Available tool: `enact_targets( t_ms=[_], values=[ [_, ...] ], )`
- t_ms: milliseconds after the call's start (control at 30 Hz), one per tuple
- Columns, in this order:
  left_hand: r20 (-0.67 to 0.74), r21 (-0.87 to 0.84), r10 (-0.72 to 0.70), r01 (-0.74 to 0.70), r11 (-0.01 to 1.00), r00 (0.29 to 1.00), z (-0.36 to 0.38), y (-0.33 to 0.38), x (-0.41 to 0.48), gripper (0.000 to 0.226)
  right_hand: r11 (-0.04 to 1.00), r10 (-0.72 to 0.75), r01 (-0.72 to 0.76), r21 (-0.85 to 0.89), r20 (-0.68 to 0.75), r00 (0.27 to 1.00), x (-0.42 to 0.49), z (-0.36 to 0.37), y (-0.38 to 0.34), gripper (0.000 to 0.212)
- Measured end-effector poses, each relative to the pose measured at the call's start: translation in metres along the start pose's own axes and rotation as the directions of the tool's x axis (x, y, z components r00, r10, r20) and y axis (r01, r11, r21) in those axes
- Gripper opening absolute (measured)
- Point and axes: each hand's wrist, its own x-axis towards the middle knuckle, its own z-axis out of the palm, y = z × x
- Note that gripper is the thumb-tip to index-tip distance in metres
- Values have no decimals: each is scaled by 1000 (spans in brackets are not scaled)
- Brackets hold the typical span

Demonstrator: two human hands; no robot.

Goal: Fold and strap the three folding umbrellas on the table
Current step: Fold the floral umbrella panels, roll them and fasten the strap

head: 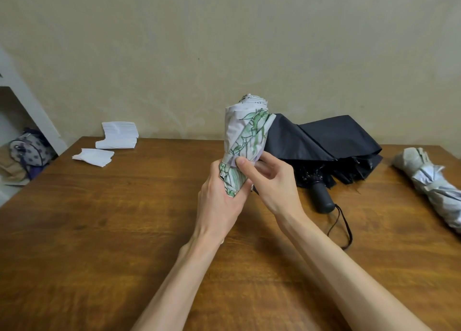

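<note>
A white umbrella with a green leaf print (245, 131) stands nearly upright above the table's middle, rolled tight. My left hand (222, 193) grips its lower end from the left. My right hand (269, 178) pinches the pale lilac strap (230, 161) wrapped round the roll, thumb on top. Behind them a black umbrella (324, 143) lies loosely collapsed, its canopy spread and its black handle (321, 197) pointing toward me with a wrist cord. At the right edge lies a silver-grey umbrella (429, 181), rolled and strapped.
The wooden table (112, 231) runs to a beige wall. Stacks of white paper napkins (117, 138) sit at its back left. Off the table's left, a patterned bag (30, 151) rests by a white shelf.
</note>
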Motion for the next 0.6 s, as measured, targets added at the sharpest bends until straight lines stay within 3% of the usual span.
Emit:
enact_targets(
  t_ms=[367, 600],
  values=[
    [52, -108, -15, 21, 994, 999, 2, -1, -3, 63, 994, -56, 47, -100, -92, 994, -1, 3, 8, 31],
    [158, -171, -111, 138, 976, 981, 6, 2, -3, 52, 982, 191, -191, 5, -60, 980, 1, 7, 6, 38]
  ],
)
